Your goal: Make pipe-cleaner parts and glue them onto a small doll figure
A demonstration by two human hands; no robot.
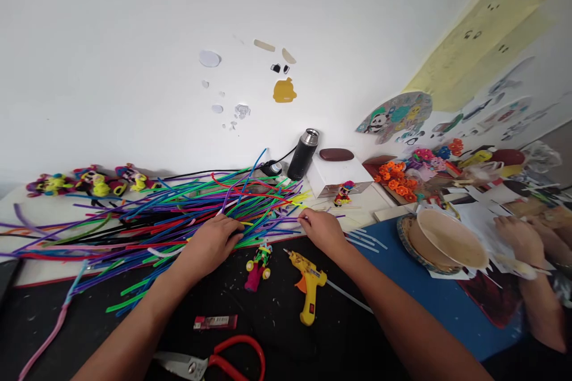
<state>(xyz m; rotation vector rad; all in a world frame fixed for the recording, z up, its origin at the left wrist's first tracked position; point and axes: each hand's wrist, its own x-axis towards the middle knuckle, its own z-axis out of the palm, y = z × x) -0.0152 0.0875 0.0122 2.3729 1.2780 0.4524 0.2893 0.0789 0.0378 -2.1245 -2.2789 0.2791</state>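
A large heap of many-coloured pipe cleaners [156,226] spreads along the back of the table. My left hand [214,241] lies on its near side, fingers curled over several of them, with the fingertips partly hidden. At the heap's right end, my right hand [324,231] pinches what looks like the tip of a purple pipe cleaner between thumb and fingers. Between my forearms lie a small pipe-cleaner doll [257,268] with a magenta lower body and a yellow glue gun [308,286]. Red-handled scissors [236,357] rest closest to me, below a small pink packet [215,322].
Several finished dolls [93,181] line the wall at left. Behind the heap stand a black thermos [304,155] and a white box [342,172] with a glasses case [336,155]; another doll [344,193] is before it. Glue sticks [366,239], a bowl [447,241] and another person's hand [521,238] are at right.
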